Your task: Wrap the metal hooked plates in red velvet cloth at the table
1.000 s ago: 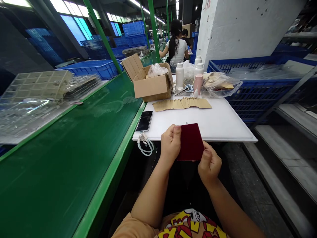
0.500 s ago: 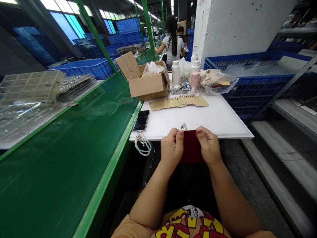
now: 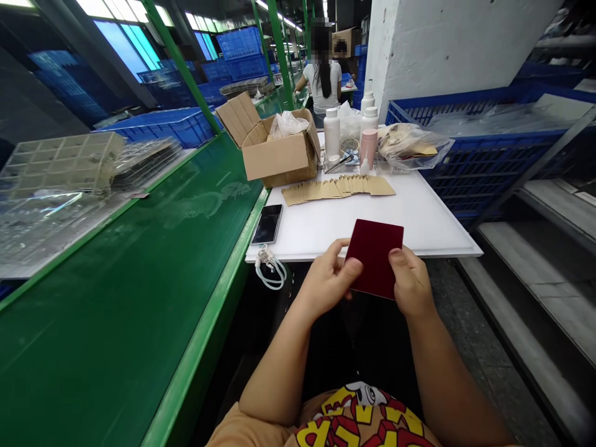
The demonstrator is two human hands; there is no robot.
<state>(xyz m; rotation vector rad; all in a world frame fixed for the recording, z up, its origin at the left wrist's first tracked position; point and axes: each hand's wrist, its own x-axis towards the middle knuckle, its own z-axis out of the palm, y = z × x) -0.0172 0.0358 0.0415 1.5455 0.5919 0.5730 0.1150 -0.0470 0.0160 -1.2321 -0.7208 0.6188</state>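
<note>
A dark red flat card (image 3: pixel 375 254) is held in front of me, just below the front edge of the white table (image 3: pixel 419 217). My right hand (image 3: pixel 412 285) grips its right lower side with the thumb on its face. My left hand (image 3: pixel 330 282) pinches its left edge with curled fingers. A row of overlapping tan paper pieces (image 3: pixel 339 187) lies across the table beyond the card.
A phone (image 3: pixel 267 224) and a looped white cable (image 3: pixel 270 267) lie at the table's left edge. An open cardboard box (image 3: pixel 274 152), white bottles (image 3: pixel 331 133), a pink bottle (image 3: pixel 368 148) and a plastic bag (image 3: pixel 410 146) stand behind. A green conveyor (image 3: pixel 139 261) runs left; a person works far back.
The red card was held low with both hands over its top edge; now it is raised and tilted so its face shows, with my hands at its lower sides.
</note>
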